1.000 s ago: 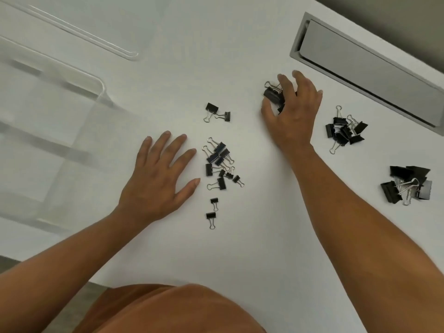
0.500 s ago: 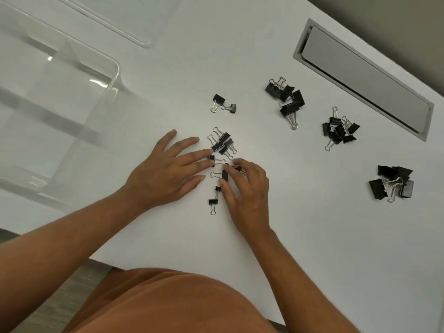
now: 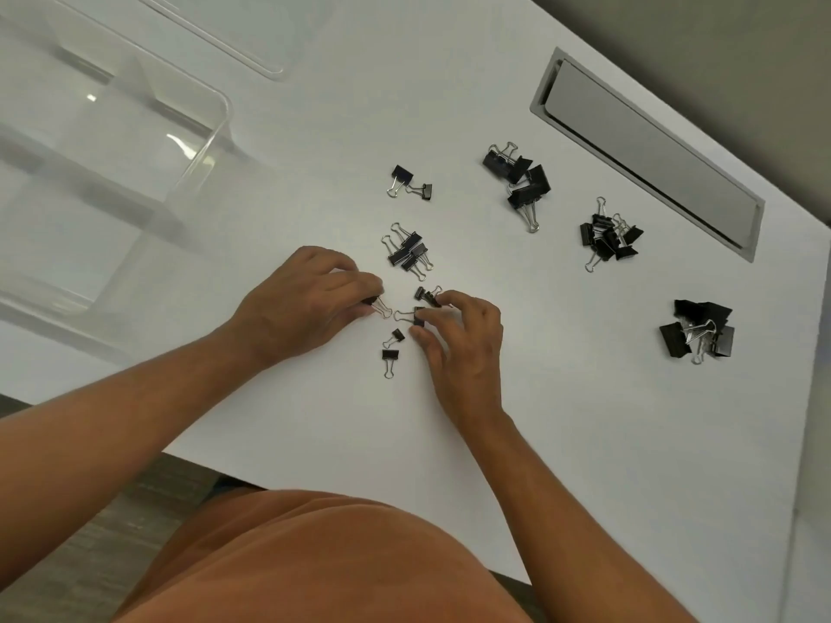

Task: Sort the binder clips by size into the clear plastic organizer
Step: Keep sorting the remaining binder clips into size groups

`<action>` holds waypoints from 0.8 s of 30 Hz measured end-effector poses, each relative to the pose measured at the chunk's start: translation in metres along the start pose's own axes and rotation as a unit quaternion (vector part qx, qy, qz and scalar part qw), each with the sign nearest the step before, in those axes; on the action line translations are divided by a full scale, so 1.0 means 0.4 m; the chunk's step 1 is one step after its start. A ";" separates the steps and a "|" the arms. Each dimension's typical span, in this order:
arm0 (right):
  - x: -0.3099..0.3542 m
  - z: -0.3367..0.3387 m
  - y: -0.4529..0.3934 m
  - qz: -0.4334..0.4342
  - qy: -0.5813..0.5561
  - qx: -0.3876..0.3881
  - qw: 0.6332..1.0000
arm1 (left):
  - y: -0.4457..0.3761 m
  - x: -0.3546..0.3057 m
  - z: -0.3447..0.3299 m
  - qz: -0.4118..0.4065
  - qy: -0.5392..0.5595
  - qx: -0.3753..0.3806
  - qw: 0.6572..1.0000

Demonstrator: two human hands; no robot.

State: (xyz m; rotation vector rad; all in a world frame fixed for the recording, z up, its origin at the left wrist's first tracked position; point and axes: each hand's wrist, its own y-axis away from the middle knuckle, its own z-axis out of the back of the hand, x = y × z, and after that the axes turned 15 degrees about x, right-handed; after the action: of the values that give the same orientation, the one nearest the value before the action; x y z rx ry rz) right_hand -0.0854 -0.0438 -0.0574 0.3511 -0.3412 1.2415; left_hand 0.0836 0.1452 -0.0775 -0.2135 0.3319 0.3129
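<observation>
Black binder clips lie in groups on the white table. My left hand pinches a small clip with curled fingers. My right hand has its fingertips on a small clip and touches another just beyond it. Two small clips lie between my hands, nearer to me. A cluster of small clips sits just past my hands, and a pair lies farther back. The clear plastic organizer stands at the left.
Three sorted piles lie to the right: medium clips, smaller ones and large ones. A grey cable hatch is set into the table at the back right. A clear lid lies behind the organizer.
My right hand came back from the far pile to the small clips near me. My left hand went from lying flat to pinching a small clip.
</observation>
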 end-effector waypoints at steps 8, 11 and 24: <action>-0.003 0.001 -0.032 0.079 0.005 0.004 0.997 | 0.015 -0.010 0.007 0.084 -0.012 0.026 0.996; 0.011 0.020 -0.043 0.075 -0.039 -0.002 0.996 | 0.060 -0.025 0.008 0.256 -0.032 -0.004 0.966; 0.088 -0.035 -0.137 0.154 -0.065 0.093 0.982 | 0.041 -0.037 0.003 0.417 -0.062 -0.019 0.906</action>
State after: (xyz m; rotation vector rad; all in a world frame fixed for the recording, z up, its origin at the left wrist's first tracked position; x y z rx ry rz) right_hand -0.0221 -0.0232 -0.0585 0.5582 -0.4031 1.5634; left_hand 0.0653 0.1568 -0.0737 -0.0768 0.2764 1.1793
